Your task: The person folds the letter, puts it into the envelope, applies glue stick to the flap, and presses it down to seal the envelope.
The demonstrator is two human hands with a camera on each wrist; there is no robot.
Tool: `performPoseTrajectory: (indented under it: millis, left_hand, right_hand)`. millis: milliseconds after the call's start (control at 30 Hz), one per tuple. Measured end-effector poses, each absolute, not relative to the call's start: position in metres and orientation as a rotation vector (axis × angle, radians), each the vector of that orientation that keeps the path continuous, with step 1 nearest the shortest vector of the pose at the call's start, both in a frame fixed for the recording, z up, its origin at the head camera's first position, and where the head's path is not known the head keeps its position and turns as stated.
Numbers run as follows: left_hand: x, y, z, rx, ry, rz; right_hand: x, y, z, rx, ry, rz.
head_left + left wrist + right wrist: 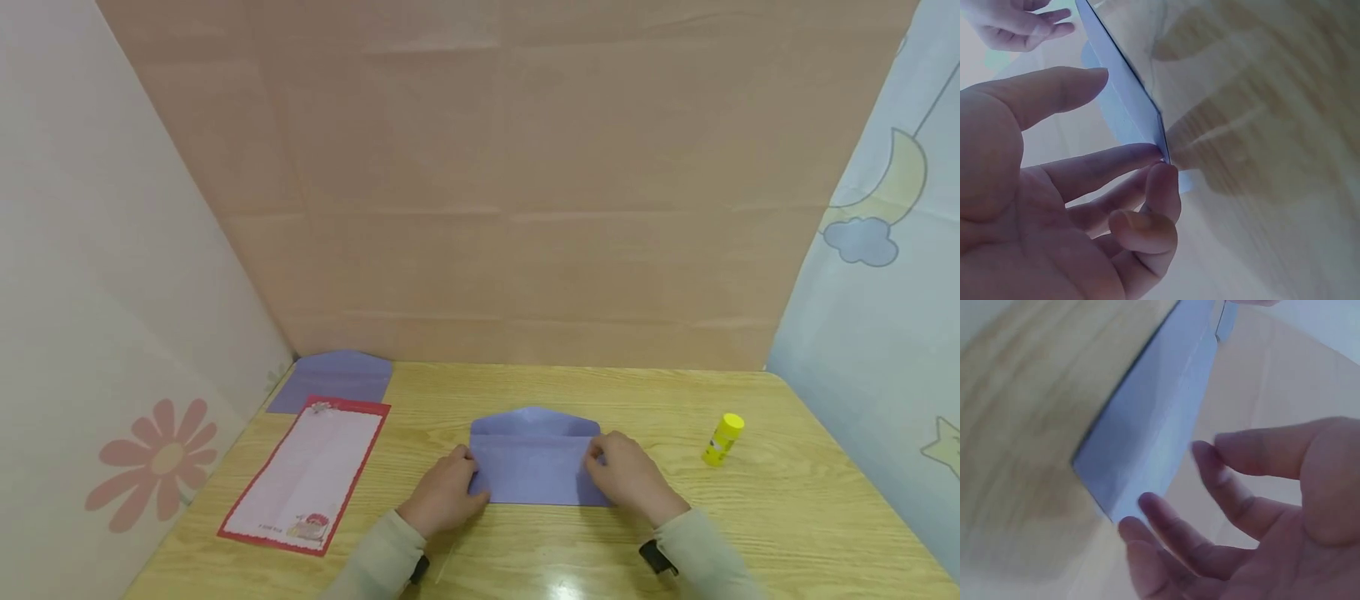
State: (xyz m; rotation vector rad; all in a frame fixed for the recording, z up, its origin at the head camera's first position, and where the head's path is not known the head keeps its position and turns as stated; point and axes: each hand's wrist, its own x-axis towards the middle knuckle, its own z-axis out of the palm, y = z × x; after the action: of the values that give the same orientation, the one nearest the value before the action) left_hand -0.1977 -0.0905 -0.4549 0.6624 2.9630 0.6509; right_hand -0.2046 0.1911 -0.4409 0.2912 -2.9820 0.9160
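Note:
A light purple envelope (536,471) lies on the table between the two hands, its pointed flap (534,419) unfolded toward the far side. At the envelope's left edge is the left hand (447,492); in the left wrist view its fingertips touch the corner, while the thumb (1063,94) stands apart from the index finger. The right hand (630,473) is at the right edge. Its lower fingertips (1147,503) meet the envelope's end in the right wrist view, and its thumb and index finger come close together with no paper between them.
To the left lies a white sheet with a red border (303,475), overlapping a second purple envelope (333,382) at the back left corner. A yellow glue stick (723,440) stands on the right. Fabric walls (525,208) enclose the wooden table (810,517) at the back and sides.

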Motion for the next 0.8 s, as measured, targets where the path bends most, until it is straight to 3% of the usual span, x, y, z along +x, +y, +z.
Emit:
performPoseTrajectory:
  millis: [533, 800]
  left_hand:
    - [-0.198, -0.091, -0.455, 0.707, 2.978, 0.592]
    - [-0.197, -0.093, -0.455, 0.719, 2.974, 0.592]
  right_hand:
    - [-0.202, 0.253, -0.383, 0.045, -2.764, 0.749]
    - [-0.201, 0.295, -0.381, -0.121, -2.737, 0.617]
